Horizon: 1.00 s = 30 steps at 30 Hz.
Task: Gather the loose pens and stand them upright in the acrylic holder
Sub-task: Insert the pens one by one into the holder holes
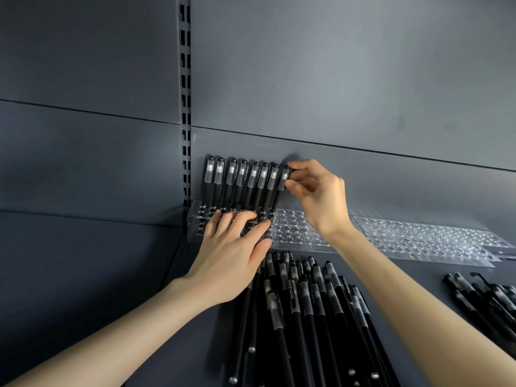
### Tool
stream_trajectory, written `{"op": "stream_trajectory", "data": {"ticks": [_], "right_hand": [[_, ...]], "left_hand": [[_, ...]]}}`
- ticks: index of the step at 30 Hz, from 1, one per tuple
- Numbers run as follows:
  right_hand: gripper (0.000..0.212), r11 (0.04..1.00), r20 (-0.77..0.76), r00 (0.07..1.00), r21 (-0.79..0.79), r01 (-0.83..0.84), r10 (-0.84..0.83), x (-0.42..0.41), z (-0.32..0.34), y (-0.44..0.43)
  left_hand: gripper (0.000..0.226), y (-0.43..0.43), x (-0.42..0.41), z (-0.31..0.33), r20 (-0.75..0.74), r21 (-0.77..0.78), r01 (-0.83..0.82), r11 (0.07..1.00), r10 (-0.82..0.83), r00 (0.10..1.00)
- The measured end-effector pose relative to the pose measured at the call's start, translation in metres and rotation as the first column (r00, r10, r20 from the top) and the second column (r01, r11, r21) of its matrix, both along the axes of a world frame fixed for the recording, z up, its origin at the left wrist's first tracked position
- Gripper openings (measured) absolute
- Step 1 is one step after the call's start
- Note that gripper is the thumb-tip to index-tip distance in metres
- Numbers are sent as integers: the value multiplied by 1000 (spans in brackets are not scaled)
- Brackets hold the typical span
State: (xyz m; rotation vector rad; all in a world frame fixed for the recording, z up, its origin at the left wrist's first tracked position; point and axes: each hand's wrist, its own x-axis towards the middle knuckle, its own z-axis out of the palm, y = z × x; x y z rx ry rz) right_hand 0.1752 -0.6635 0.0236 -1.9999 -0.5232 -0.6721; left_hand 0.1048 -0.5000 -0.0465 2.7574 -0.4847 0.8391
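A clear acrylic holder [290, 233] with rows of round holes lies against the back wall of a dark shelf. Several black pens [243, 182] with frosted caps stand upright in its back row. My right hand [315, 191] pinches the cap of the rightmost standing pen [282, 185], whose tip is in a hole. Fingers straight, my left hand [231, 247] rests flat on the holder's left front part. A heap of loose black pens [307, 317] lies on the shelf in front of the holder.
A second clear holder [424, 236] lies to the right along the wall. Another small heap of black pens [485, 294] is at the right edge. A slotted upright post [185, 107] runs up the back wall on the left.
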Motion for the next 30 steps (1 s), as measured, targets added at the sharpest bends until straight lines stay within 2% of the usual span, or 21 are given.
{"op": "stream_trajectory", "data": {"ticks": [5,11,16,20,22,25,28,30], "right_hand": [[28,999,5,999,-31,31,-31,-3,0,-2],[32,995,23,998,-76,60,-58,-13,2,-2],[23,997,-15,998,-54,57,-58,-34,2,-10],[13,999,-109,994,-35,23,-26,-60,-7,-27],[13,995,-175,985,-95,-21,4,-74,-14,-35],[23,956,-253,965,-259,-142,74,-96,-22,-49],[40,860,-300,944,-438,-262,134,-115,-31,-61],[51,802,-366,923,-512,-307,120,-124,-38,-65]], "left_hand": [[58,-3,-3,3,-50,23,-23,999,24,998],[62,-7,-8,11,-150,-24,-16,1000,12,989],[62,-14,-21,23,-133,-95,1,995,-14,991],[52,-23,-48,27,-221,-137,-39,990,8,975],[47,-26,-66,26,-279,-126,-99,987,60,958],[60,-34,-93,27,-422,-116,-209,971,143,895],[75,-43,-112,27,-549,-225,-326,918,157,821],[81,-51,-122,25,-574,-294,-389,873,165,802]]}}
